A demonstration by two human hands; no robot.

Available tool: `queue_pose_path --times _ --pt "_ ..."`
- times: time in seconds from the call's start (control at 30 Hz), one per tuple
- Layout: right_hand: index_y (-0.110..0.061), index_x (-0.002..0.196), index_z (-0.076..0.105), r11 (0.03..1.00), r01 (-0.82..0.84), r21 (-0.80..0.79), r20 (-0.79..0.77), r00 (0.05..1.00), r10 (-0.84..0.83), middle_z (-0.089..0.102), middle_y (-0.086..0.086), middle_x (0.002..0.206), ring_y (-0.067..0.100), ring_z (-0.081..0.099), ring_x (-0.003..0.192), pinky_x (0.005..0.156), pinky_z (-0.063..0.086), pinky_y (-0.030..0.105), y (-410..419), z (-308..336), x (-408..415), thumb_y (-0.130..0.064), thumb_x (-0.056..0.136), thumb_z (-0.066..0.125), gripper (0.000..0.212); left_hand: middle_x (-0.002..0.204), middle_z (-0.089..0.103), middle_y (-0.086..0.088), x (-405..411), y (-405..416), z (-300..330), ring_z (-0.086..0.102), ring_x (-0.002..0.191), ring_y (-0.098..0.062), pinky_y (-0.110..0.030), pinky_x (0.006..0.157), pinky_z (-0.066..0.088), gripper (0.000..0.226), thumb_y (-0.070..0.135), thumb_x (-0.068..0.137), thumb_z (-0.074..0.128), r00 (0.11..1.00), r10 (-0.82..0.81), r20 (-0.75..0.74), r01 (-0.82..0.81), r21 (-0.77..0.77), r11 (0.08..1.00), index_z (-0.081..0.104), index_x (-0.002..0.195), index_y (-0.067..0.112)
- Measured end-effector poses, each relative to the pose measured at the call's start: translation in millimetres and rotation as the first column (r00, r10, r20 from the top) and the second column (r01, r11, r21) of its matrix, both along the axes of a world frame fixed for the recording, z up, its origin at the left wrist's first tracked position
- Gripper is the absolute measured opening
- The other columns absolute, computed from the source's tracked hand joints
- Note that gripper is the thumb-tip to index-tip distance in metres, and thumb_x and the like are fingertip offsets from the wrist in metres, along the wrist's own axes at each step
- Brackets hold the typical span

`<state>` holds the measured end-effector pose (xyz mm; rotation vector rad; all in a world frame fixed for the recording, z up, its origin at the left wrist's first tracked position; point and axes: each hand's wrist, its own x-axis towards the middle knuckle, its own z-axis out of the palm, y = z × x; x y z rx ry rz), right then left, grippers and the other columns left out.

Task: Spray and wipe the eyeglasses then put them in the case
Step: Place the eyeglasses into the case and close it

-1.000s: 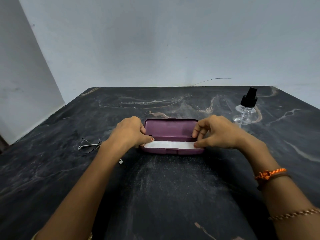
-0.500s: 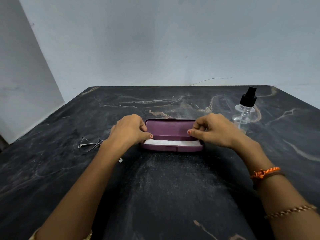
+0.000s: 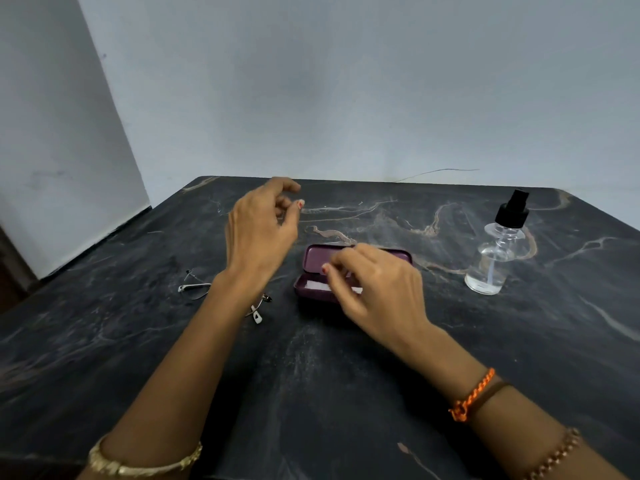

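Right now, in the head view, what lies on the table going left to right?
Eyeglasses → purple case, lid open, white cloth inside → spray bottle. The left hand is raised between the eyeglasses and the case; the right hand reaches into the case.

An open case (image 3: 356, 271) sits at the middle of a table (image 3: 311, 393), a cloth (image 3: 317, 288) lying inside it. Eyeglasses (image 3: 221, 296) lie on the table to the left of the case, partly hidden under the left forearm. A spray bottle (image 3: 497, 252) stands upright to the right of the case, well apart from it. The left hand (image 3: 261, 230) is raised above the table, left of the case and slightly behind it, while the right hand (image 3: 377, 289) is over the case, covering its right part. A wall (image 3: 346, 81) stands behind the case, at the table's far edge.
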<state>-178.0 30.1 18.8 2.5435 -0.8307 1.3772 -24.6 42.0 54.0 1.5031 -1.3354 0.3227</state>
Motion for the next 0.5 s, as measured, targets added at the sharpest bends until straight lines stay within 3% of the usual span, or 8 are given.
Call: queue_pose_path --times 0.1,0.2,0.37,0.5 --pt "-0.012 0.074 0.065 0.996 -0.043 -0.083 -0.079 0.996 0.036 0.064 0.002 0.065 0.02 0.057 0.056 0.044 0.042 0.028 11.6 -12.5 11.2 -0.025 0.082 0.05 0.022 0.076 0.065 -0.003 12.6 3.3 3.8 0.06 0.078 -0.022 -0.036 0.072 0.048 0.016 0.011 0.081 0.059 0.998 0.011 0.065 -0.008 -0.036 0.999 0.062 0.097 0.013" --pt "-0.012 0.082 0.067 0.983 -0.091 -0.159 -0.174 0.983 0.062 0.067 0.002 0.076 0.023 0.06 0.068 0.055 0.046 0.03 17.0 -20.0 17.8 -0.022 0.08 0.052 0.018 0.082 0.064 0.0 41.5 12.7 -1.1 0.06 0.084 -0.023 -0.039 0.077 0.051 0.018 0.01 0.082 0.058 0.996 0.008 0.091 -0.018 0.105 0.994 0.063 0.099 0.015" --pt "-0.013 0.088 0.067 0.975 -0.037 -0.22 -0.251 0.968 -0.02 0.068 0.003 0.094 0.023 0.055 0.095 0.078 0.032 0.029 18.6 -21.7 28.4 -0.025 0.078 0.048 0.024 0.091 0.069 -0.01 95.9 42.2 -24.8 0.059 0.087 -0.028 -0.042 0.079 0.048 0.016 0.005 0.082 0.058 0.965 0.058 0.254 -0.127 0.265 0.956 0.064 0.096 0.009" --pt "-0.011 0.084 0.067 0.981 0.041 -0.188 -0.322 0.941 -0.101 0.066 0.004 0.104 0.021 0.038 0.105 0.083 0.03 0.032 19.0 -22.1 39.2 -0.028 0.077 0.046 0.028 0.095 0.067 -0.014 124.2 56.4 -43.6 0.059 0.089 -0.027 -0.026 0.083 0.039 0.024 -0.005 0.079 0.059 0.99 0.084 0.115 -0.122 0.377 0.918 0.064 0.1 0.005"
